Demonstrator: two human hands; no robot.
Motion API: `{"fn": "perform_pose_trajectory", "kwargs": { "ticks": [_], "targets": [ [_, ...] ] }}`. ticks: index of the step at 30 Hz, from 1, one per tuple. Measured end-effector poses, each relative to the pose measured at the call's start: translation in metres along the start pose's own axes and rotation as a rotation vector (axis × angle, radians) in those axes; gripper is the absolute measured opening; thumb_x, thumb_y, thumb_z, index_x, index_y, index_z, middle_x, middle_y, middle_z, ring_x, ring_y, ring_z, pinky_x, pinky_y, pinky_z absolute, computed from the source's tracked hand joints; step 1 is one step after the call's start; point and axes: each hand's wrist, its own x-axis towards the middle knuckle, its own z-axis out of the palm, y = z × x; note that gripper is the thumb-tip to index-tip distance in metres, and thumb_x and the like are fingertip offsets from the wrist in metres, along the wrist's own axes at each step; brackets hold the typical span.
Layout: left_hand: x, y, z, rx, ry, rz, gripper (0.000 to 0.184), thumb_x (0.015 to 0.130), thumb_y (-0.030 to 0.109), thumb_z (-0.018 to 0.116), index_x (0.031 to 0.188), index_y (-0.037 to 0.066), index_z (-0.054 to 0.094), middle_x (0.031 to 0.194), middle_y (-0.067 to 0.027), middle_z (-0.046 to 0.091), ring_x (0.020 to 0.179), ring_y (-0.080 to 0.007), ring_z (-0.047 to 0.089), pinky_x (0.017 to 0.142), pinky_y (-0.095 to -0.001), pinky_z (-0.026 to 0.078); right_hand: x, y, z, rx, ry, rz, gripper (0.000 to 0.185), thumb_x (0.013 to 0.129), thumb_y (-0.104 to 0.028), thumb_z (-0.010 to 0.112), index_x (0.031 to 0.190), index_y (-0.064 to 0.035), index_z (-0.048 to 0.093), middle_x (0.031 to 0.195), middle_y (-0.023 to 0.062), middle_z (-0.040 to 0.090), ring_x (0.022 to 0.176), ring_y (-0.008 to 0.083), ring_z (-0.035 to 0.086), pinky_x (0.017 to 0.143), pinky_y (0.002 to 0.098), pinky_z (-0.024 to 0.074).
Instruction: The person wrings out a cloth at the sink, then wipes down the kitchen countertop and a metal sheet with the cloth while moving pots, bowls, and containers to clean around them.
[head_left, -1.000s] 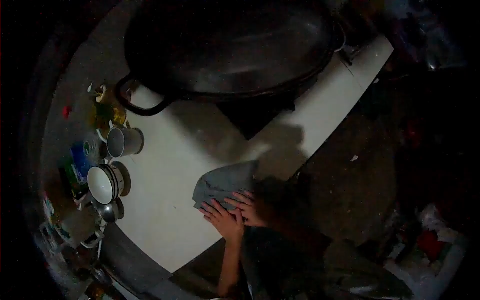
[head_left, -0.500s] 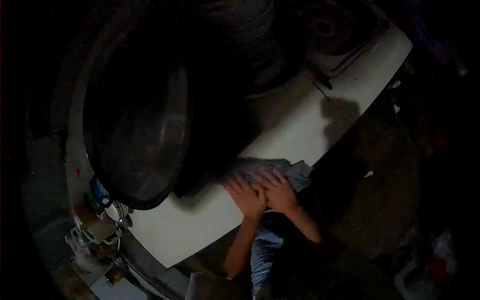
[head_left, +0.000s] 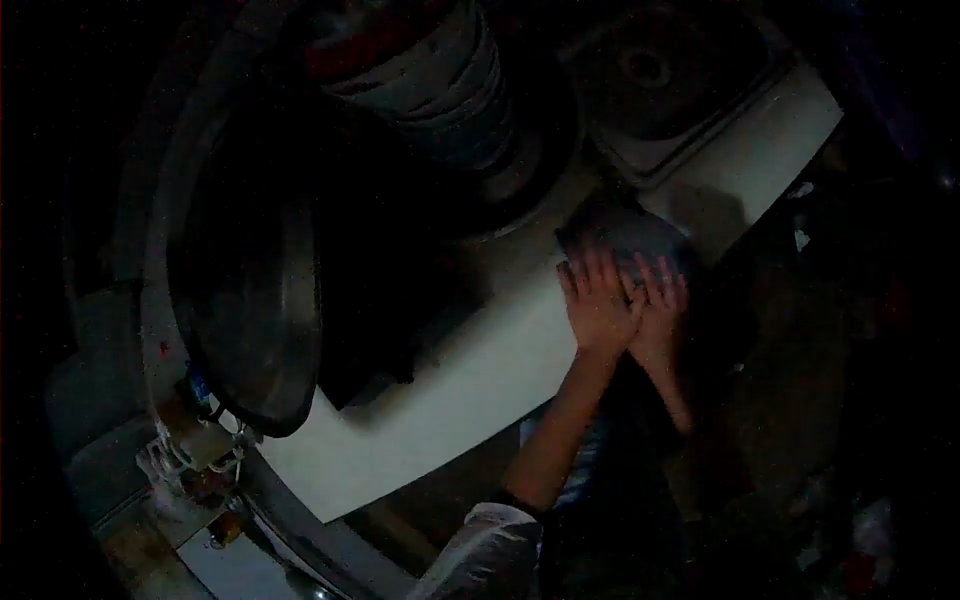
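Observation:
My left hand (head_left: 602, 312) lies flat on a dark grey cloth (head_left: 625, 225), with its fingers stretched out and spread. Close beside it, my right hand (head_left: 658, 300) presses on the same cloth, fingers also spread, and the two hands touch or overlap at the thumbs. The cloth rests on the pale countertop (head_left: 470, 390), below the sink's corner. Poor light hides the cloth's far edges and what may be under it.
A metal sink (head_left: 645, 180) is set in the counter at the upper right. A large dark round basin (head_left: 300, 330) stands tilted on the left. Behind is a wrapped cylindrical bundle (head_left: 450, 100). Small items (head_left: 205, 445) crowd the lower left, and the counter's front edge runs diagonally.
Both hands and the cloth have slid along the counter, up and to the right towards the sink. The hands have stayed flat on the cloth. The view has shifted somewhat.

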Motion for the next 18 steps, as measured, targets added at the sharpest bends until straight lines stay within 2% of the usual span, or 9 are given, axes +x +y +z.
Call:
{"fn": "perform_pose_trajectory", "kwargs": {
  "ticks": [2,3,6,9,10,12,13,16,18],
  "targets": [
    [-0.022,-0.027,-0.020,-0.012,-0.042,-0.137,0.069,0.079,0.041,0.045,0.132,-0.002,0.036,0.140,-0.0221,0.032,0.130,-0.0391,0.027,0.108,-0.0533,0.013,-0.006,-0.038,-0.007,-0.038,-0.273,0.013,0.041,0.086,-0.031,0.054,0.125,-0.0181,0.055,0.144,0.0022,0.034,0.134,0.0278,0.026,0.108,0.0505,0.0170],
    [-0.038,-0.046,-0.017,0.058,0.036,-0.123,0.070,0.078,0.040,0.044,0.133,-0.002,0.035,0.139,-0.0240,0.032,0.129,-0.0401,0.029,0.107,-0.0544,0.015,-0.017,-0.047,0.004,0.073,-0.187,-0.053,0.041,0.085,-0.029,0.055,0.124,-0.0189,0.055,0.144,0.0023,0.034,0.134,0.0267,0.027,0.108,0.0504,0.0167],
    [-0.043,-0.078,-0.034,0.121,-0.087,-0.158,0.071,0.078,0.040,0.043,0.134,-0.003,0.034,0.140,-0.0259,0.029,0.128,-0.0417,0.028,0.107,-0.0531,0.018,-0.016,-0.077,0.017,0.075,-0.214,-0.093,0.041,0.084,-0.029,0.055,0.123,-0.0177,0.056,0.144,0.0021,0.034,0.134,0.0269,0.028,0.108,0.0500,0.0168],
    [-0.025,-0.101,-0.025,0.023,-0.095,-0.201,0.068,0.080,0.039,0.042,0.133,-0.003,0.037,0.138,-0.0261,0.034,0.125,-0.0410,0.035,0.103,-0.0465,0.028,0.014,-0.084,0.028,0.092,-0.126,-0.115,0.039,0.081,-0.027,0.052,0.118,-0.0195,0.058,0.136,0.0017,0.044,0.130,0.0263,0.034,0.106,0.0484,0.0210],
    [-0.022,-0.117,-0.007,0.096,-0.212,-0.173,0.065,0.081,0.037,0.042,0.131,-0.004,0.039,0.135,-0.0258,0.037,0.122,-0.0401,0.039,0.100,-0.0437,0.033,0.027,-0.082,0.031,0.103,-0.154,-0.142,0.039,0.080,-0.026,0.053,0.118,-0.0171,0.058,0.134,0.0029,0.045,0.130,0.0261,0.034,0.106,0.0479,0.0209],
    [0.005,-0.111,-0.009,-0.035,0.250,0.019,0.055,0.082,0.030,0.044,0.126,-0.004,0.044,0.126,-0.0240,0.047,0.112,-0.0372,0.049,0.092,-0.0385,0.042,0.028,-0.066,0.054,0.142,-0.172,-0.159,0.036,0.079,-0.023,0.054,0.113,-0.0106,0.059,0.131,0.0060,0.047,0.130,0.0262,0.033,0.106,0.0469,0.0213],
    [-0.002,-0.116,0.001,-0.045,0.242,0.021,0.055,0.082,0.030,0.044,0.126,-0.004,0.044,0.126,-0.0240,0.047,0.112,-0.0372,0.049,0.092,-0.0385,0.042,0.026,-0.067,0.049,0.134,-0.179,-0.150,0.036,0.079,-0.023,0.054,0.113,-0.0106,0.059,0.131,0.0060,0.047,0.130,0.0262,0.033,0.106,0.0469,0.0213],
    [-0.025,-0.124,0.006,-0.116,-0.197,-0.073,0.055,0.082,0.028,0.048,0.124,-0.007,0.044,0.128,-0.0269,0.043,0.115,-0.0411,0.045,0.096,-0.0425,0.039,0.018,-0.079,0.029,0.149,-0.160,-0.112,0.033,0.087,-0.028,0.052,0.117,-0.0130,0.059,0.135,0.0048,0.045,0.131,0.0260,0.033,0.108,0.0472,0.0208],
    [-0.049,-0.083,-0.036,-0.046,0.084,0.113,0.055,0.083,0.027,0.050,0.122,-0.011,0.043,0.131,-0.0305,0.037,0.120,-0.0464,0.038,0.099,-0.0479,0.036,-0.019,-0.081,0.011,0.137,-0.180,-0.065,0.030,0.085,-0.025,0.052,0.110,-0.0115,0.061,0.135,0.0047,0.045,0.128,0.0268,0.036,0.106,0.0467,0.0241]
  ]
}}
